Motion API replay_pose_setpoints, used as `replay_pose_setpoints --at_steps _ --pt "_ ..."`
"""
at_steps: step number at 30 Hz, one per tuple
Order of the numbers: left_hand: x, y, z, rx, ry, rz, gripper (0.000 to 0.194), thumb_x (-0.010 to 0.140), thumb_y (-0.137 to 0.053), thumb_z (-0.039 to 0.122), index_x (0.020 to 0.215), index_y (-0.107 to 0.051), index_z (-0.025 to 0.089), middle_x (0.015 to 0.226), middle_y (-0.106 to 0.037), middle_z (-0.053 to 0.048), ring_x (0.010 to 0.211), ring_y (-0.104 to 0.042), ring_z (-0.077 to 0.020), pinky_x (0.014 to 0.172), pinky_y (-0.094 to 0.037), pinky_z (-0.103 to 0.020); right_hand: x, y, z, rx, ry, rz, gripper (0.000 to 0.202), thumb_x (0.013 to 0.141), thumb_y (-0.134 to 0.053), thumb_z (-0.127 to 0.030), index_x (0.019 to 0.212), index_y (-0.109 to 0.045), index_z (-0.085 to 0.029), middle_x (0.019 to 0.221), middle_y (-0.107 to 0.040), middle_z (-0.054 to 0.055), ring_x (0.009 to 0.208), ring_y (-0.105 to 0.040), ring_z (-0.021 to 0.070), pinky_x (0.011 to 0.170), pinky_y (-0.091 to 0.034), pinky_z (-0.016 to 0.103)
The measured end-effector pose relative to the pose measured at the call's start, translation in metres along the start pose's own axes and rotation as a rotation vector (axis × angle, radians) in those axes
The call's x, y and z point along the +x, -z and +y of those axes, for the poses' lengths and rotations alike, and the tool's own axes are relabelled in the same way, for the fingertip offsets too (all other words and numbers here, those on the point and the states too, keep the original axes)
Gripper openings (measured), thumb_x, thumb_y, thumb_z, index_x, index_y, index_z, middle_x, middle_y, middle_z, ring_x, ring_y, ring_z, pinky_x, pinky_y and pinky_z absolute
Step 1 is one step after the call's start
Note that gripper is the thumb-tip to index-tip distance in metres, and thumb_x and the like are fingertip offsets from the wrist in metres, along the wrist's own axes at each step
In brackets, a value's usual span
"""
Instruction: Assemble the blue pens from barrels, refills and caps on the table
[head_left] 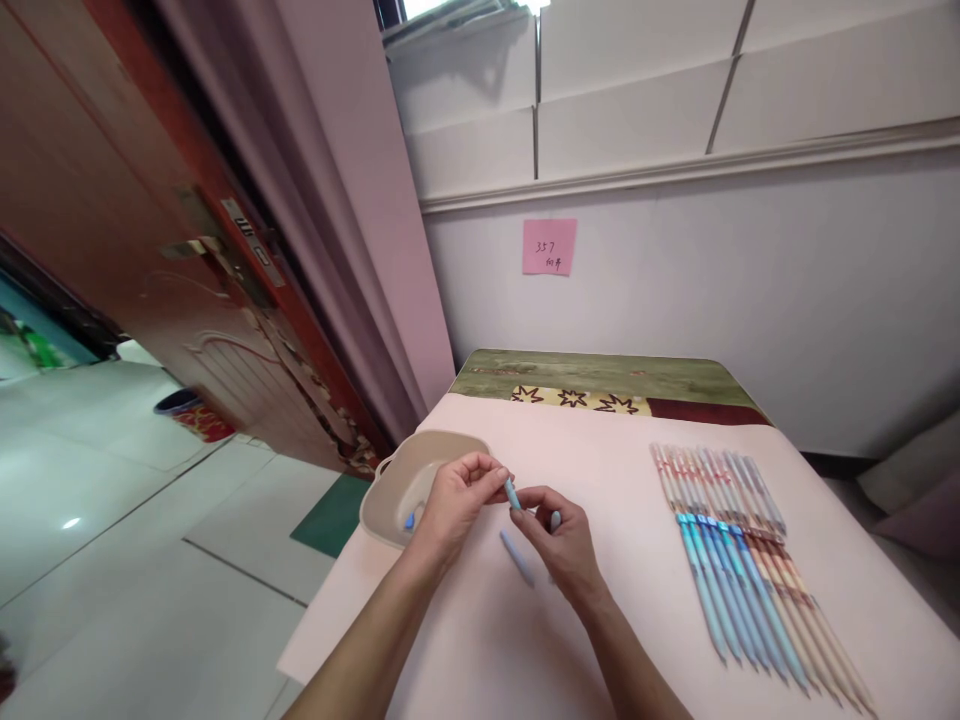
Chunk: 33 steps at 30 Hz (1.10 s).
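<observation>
A beige basin (420,452) held a small blue piece (409,521). The left hand (459,500) pinched the upper end of a light-blue pen part (512,494); a blue tube (517,558) lay nearby on the table (615,640). The right hand (556,530) gripped the part's lower end and, apparently, a pale piece (556,520). Pens (739,575) lay side by side, far right.

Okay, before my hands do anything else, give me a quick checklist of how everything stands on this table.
1. Blue piece held between left hand and right hand: ok.
2. Right hand free of anything else: not ok, a pale end shows there.
3. Loose stick within easy reach: ok, seemingly, just below the hands.
4. Pens laid side by side: ok.
5. Basin upright: ok.
6. Blue piece undamaged: cannot tell, partly covered.
</observation>
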<state>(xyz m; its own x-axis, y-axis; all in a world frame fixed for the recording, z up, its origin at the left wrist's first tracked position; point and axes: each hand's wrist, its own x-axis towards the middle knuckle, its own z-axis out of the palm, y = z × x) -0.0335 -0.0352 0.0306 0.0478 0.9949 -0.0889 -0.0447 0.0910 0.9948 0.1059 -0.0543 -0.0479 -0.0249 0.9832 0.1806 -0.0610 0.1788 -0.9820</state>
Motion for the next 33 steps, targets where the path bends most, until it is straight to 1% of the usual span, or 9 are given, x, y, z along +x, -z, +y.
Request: replay_pose_setpoints --at_steps 6,10,13,17,20,24,26,29,33 --pt "0.000 0.003 0.000 -0.012 0.005 -0.013 0.022 0.067 -0.076 0.032 0.072 -0.064 0.015 0.069 -0.066 -0.001 0.065 -0.062 -0.0135 0.072 -0.054 -0.030 -0.001 -0.001 0.000 -0.027 0.009 0.003 0.017 0.077 -0.066 -0.033 0.084 -0.071 -0.018 0.065 -0.058 -0.002 0.049 -0.034 0.0080 0.046 -0.031 0.022" --pt "-0.001 0.006 -0.003 0.005 -0.004 -0.043 0.020 0.070 -0.073 0.033 0.074 -0.066 0.015 0.071 -0.067 -0.003 0.068 -0.062 -0.0145 0.074 -0.053 -0.030 -0.001 -0.002 0.000 -0.041 0.003 -0.005 0.018 0.076 -0.066 -0.034 0.083 -0.070 -0.019 0.064 -0.059 -0.002 0.048 -0.035 0.0080 0.045 -0.032 0.022" --pt "-0.001 0.008 -0.007 0.047 -0.038 -0.023 0.020 0.072 -0.072 0.034 0.077 -0.069 0.015 0.073 -0.068 -0.003 0.069 -0.062 -0.0150 0.073 -0.052 -0.029 -0.001 -0.002 0.000 -0.038 -0.006 -0.005 0.020 0.076 -0.067 -0.036 0.084 -0.070 -0.018 0.066 -0.060 -0.001 0.048 -0.035 0.0084 0.046 -0.032 0.023" --pt "-0.003 0.009 -0.008 0.251 -0.163 0.033 0.020 0.076 -0.068 0.037 0.078 -0.073 0.017 0.072 -0.069 -0.004 0.070 -0.062 -0.0171 0.069 -0.049 -0.027 0.000 -0.002 0.002 -0.029 -0.005 -0.004 0.020 0.076 -0.067 -0.035 0.085 -0.070 -0.018 0.072 -0.062 0.000 0.050 -0.036 0.0085 0.047 -0.033 0.023" --pt "-0.006 0.010 -0.008 0.399 -0.256 0.058 0.024 0.081 -0.062 0.039 0.084 -0.075 0.019 0.081 -0.072 -0.005 0.079 -0.064 -0.0204 0.074 -0.048 -0.028 0.001 -0.002 0.003 -0.009 -0.009 0.006 0.019 0.076 -0.068 -0.034 0.088 -0.070 -0.018 0.075 -0.063 0.001 0.051 -0.038 0.0083 0.049 -0.035 0.023" --pt "-0.007 0.011 -0.017 0.220 -0.176 0.083 0.034 0.084 -0.058 0.042 0.102 -0.072 0.017 0.091 -0.073 -0.007 0.089 -0.065 -0.0216 0.082 -0.048 -0.031 0.001 -0.003 0.004 0.011 -0.020 0.015 0.020 0.074 -0.070 -0.034 0.087 -0.068 -0.018 0.077 -0.064 0.001 0.051 -0.038 0.0079 0.050 -0.036 0.022" --pt "-0.007 0.009 -0.024 0.119 -0.107 0.073 0.031 0.078 -0.067 0.039 0.097 -0.071 0.016 0.092 -0.073 -0.008 0.089 -0.065 -0.0211 0.081 -0.048 -0.029 0.001 -0.003 0.004 0.000 -0.022 0.010 0.019 0.074 -0.071 -0.034 0.082 -0.066 -0.018 0.076 -0.063 0.000 0.052 -0.039 0.0081 0.051 -0.036 0.023" --pt "-0.009 0.005 -0.033 0.023 -0.044 0.076 0.025 0.067 -0.078 0.032 0.083 -0.071 0.015 0.084 -0.073 -0.006 0.081 -0.065 -0.0186 0.076 -0.048 -0.026 0.000 -0.007 0.004 -0.006 -0.018 0.000 0.020 0.074 -0.071 -0.036 0.082 -0.065 -0.018 0.077 -0.063 0.000 0.052 -0.040 0.0082 0.051 -0.038 0.023" --pt "-0.013 0.002 -0.036 -0.057 -0.006 0.028 0.023 0.065 -0.079 0.030 0.081 -0.071 0.014 0.079 -0.072 -0.005 0.078 -0.065 -0.0181 0.074 -0.049 -0.026 0.001 -0.007 0.006 -0.023 -0.008 -0.014 0.022 0.075 -0.071 -0.039 0.082 -0.067 -0.018 0.078 -0.066 0.002 0.051 -0.039 0.0084 0.051 -0.038 0.023"
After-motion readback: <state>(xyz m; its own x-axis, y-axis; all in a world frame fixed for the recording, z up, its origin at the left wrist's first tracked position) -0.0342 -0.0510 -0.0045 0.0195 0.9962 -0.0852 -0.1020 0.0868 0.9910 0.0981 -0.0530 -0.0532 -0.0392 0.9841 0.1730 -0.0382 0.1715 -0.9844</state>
